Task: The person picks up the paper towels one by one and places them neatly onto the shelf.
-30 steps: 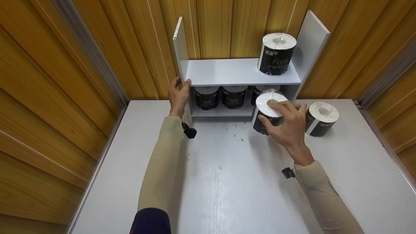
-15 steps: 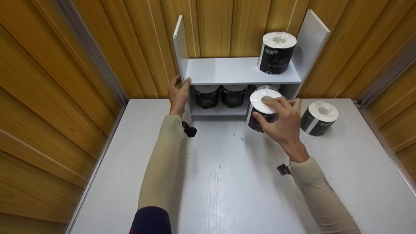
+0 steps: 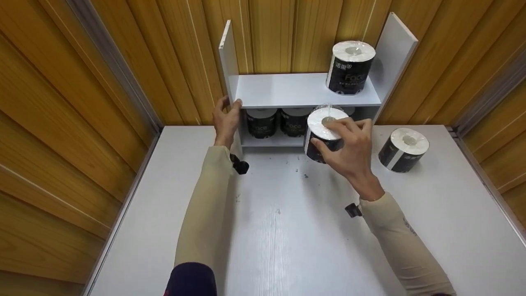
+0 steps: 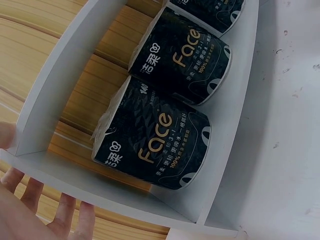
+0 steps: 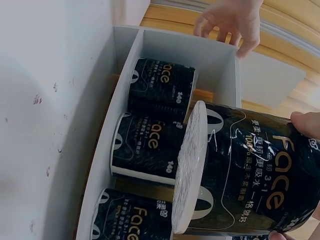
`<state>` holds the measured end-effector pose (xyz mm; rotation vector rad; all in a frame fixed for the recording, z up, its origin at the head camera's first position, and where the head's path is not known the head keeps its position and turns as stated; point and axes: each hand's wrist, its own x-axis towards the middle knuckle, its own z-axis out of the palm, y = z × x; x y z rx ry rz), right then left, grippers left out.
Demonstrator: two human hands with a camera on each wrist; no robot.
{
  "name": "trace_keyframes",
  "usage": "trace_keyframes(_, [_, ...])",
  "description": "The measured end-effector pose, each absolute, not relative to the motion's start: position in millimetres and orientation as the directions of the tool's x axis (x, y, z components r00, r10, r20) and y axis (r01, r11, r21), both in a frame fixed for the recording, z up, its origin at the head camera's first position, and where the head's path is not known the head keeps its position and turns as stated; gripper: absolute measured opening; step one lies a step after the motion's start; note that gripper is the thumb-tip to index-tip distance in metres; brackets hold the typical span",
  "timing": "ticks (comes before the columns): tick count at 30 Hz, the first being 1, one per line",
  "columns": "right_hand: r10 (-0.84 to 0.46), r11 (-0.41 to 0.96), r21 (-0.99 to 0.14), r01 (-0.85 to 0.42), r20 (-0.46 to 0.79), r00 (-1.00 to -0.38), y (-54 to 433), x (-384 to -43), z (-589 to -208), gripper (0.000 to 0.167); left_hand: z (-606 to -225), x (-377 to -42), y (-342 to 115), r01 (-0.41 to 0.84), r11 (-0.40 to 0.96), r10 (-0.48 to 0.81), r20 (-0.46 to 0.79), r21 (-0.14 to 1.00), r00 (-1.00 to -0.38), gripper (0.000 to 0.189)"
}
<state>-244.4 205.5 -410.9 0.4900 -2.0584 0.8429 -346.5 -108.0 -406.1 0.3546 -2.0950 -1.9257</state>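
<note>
In the head view my left hand (image 3: 226, 123) grips the left side panel of a white two-tier shelf (image 3: 279, 89), thumb in front and fingers behind it. My right hand (image 3: 350, 148) holds a wrapped toilet paper roll (image 5: 250, 170) with a black label, thumb on its side and fingers at the top by the core. That roll hangs above the table, in front of the lower tier. Lined up inside that tier are a left roll (image 4: 157, 135), a middle roll (image 4: 182, 57) and a third roll (image 5: 130, 217), mostly hidden in the head view. Another roll (image 3: 349, 76) stands at the upper tier's right end.
One more toilet paper roll (image 3: 403, 151) stands on the white table (image 3: 271, 230), right of the shelf. Small dark specks dot the tabletop before the shelf. Wood-patterned walls (image 3: 271, 41) close in the back and both sides.
My right hand has carried its roll leftward and slightly toward the shelf, now covering more of the lower tier's front. My left hand stays on the side panel.
</note>
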Motion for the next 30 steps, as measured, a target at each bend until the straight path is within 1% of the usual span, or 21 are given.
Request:
trace_keyframes(7, [-0.036,0.693,-0.386,-0.610,0.826,-0.563,196,-246,-404,0.043,-406,-344,-106,-0.010,0.085,-0.361,0.021,0.996,-0.932,0.052])
trace_keyframes(11, [-0.057,0.702,-0.368,-0.610,0.824,-0.563,194,-247,-400,0.045,-405,-344,-106,-0.017,0.085,-0.366,0.016,0.996,-0.930,0.052])
trace_keyframes(19, [-0.082,0.711,-0.353,-0.608,0.817,-0.570,190,-249,-389,0.048,-406,-346,-106,0.004,0.087,-0.371,0.036,0.996,-0.928,0.051])
trace_keyframes(30, [-0.061,0.669,-0.359,-0.651,0.846,-0.529,181,-254,-374,0.044,-407,-346,-106,0.006,0.097,-0.373,0.042,0.995,-0.927,0.051])
